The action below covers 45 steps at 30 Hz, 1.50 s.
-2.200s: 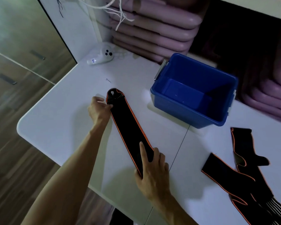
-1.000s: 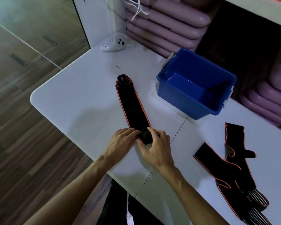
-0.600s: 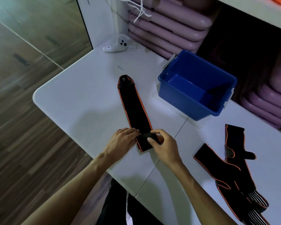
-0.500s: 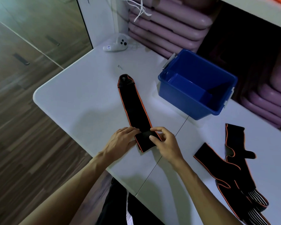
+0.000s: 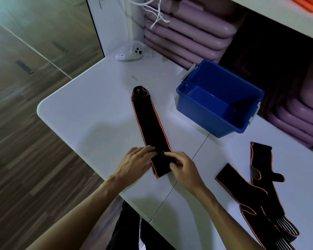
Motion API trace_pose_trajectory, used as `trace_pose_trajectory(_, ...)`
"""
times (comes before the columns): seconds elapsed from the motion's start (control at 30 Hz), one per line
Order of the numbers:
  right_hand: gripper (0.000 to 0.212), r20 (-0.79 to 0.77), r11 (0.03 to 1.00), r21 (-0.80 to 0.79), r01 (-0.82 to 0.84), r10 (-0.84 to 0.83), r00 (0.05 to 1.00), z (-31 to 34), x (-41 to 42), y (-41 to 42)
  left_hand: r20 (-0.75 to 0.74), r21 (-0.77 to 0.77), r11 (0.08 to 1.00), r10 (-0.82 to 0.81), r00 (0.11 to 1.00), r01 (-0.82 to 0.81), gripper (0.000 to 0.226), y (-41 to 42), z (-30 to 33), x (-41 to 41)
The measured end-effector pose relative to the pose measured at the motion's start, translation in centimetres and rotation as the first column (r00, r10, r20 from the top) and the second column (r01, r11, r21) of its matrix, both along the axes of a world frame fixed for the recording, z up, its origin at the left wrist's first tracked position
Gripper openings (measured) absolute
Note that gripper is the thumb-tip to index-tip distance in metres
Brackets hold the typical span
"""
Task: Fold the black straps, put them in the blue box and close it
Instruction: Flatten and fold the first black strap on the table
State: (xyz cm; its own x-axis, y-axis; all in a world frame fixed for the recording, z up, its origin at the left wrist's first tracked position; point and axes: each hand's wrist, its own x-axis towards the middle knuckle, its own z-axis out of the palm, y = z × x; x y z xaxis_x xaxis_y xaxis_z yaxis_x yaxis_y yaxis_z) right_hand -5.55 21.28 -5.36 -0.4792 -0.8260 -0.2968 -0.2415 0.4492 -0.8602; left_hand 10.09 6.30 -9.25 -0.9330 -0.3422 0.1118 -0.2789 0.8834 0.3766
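First strap, first fold: we're working its near end at the centre of the frame.

Our left hand [image 5: 135, 162] rests flat, fingers together, on the strap's edge, while our right hand [image 5: 183, 169] pinches the turned-over end of the black strap [image 5: 149, 123]. The blue box [image 5: 202, 116] sits open and empty at upper right; more straps [image 5: 258, 193] wait at lower right. Next, we judge, comes rolling this fold onward toward the far tip, keeping the edges aligned.

A strap [image 5: 151, 127] stretches away from both hands on the table [image 5: 83, 112]; the box [image 5: 219, 100] sits beyond the right hand [image 5: 183, 170]; seemingly two more straps [image 5: 257, 193] lie right of it.
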Motion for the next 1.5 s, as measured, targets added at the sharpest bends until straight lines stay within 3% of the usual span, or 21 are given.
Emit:
trace_pose_trajectory(0.13,0.069,-0.154,0.981,0.042,-0.192,0.196,0.968,-1.2,-1.0,2.0,-0.038,0.052,0.997,0.053,0.998,-0.051,0.036,0.5,0.0,0.0)
trace_pose_trajectory(0.27,0.059,-0.313,0.966,0.014,-0.259,0.250,0.916,-1.5,-2.6,1.1,-0.090,0.246,0.960,0.163,0.983,-0.137,0.038,0.4,0.3,-0.5)
trace_pose_trajectory(0.5,0.020,-0.088,0.993,-0.063,-0.098,0.092,0.992,-0.2,-3.9,-3.7,-0.106,0.535,0.815,0.327,0.939,-0.224,0.026,-1.0,1.6,-1.8)
trace_pose_trajectory(0.63,0.022,-0.074,0.995,-0.054,-0.079,0.075,0.995,0.4,-4.0,-6.2,-0.010,0.637,0.663,0.518,0.855,-0.394,0.018,-1.1,1.2,-3.1)
trace_pose_trajectory(0.73,0.023,-0.062,0.995,-0.030,-0.093,0.091,0.994,0.0,-3.9,-7.1,0.025,0.668,0.567,0.629,0.777,-0.481,0.032,-0.7,1.4,-3.5)
trace_pose_trajectory(0.9,0.019,-0.046,0.994,0.016,-0.108,0.109,0.993,-0.9,-3.6,-7.7,0.024,0.499,0.667,0.628,0.778,-0.554,0.029,-0.2,1.5,-2.9)
trace_pose_trajectory(1.0,0.026,-0.137,0.993,0.075,-0.085,0.095,0.986,-1.6,-3.3,-8.0,0.049,0.373,0.722,0.612,0.789,-0.583,0.022,0.0,1.1,-2.3)
trace_pose_trajectory(1.1,0.036,-0.260,0.983,0.129,-0.131,0.161,0.952,-1.6,-3.3,-8.4,0.008,0.294,0.769,0.591,0.806,-0.567,0.035,-0.1,1.1,-2.0)
trace_pose_trajectory(1.23,0.037,-0.217,0.977,0.039,-0.211,0.214,0.952,-1.4,-3.6,-8.7,-0.056,0.408,0.821,0.459,0.887,-0.399,0.055,-1.3,1.5,-1.9)
trace_pose_trajectory(1.4,0.040,-0.458,0.976,0.143,-0.166,0.214,0.863,-2.8,-3.1,-8.5,-0.069,0.363,0.856,0.419,0.905,-0.368,0.039,-2.5,0.7,-1.9)
trace_pose_trajectory(1.5,0.044,-0.520,0.984,0.162,-0.075,0.149,0.841,-2.8,-2.5,-8.5,-0.081,0.308,0.865,0.439,0.895,-0.397,0.035,-2.9,0.5,-2.5)
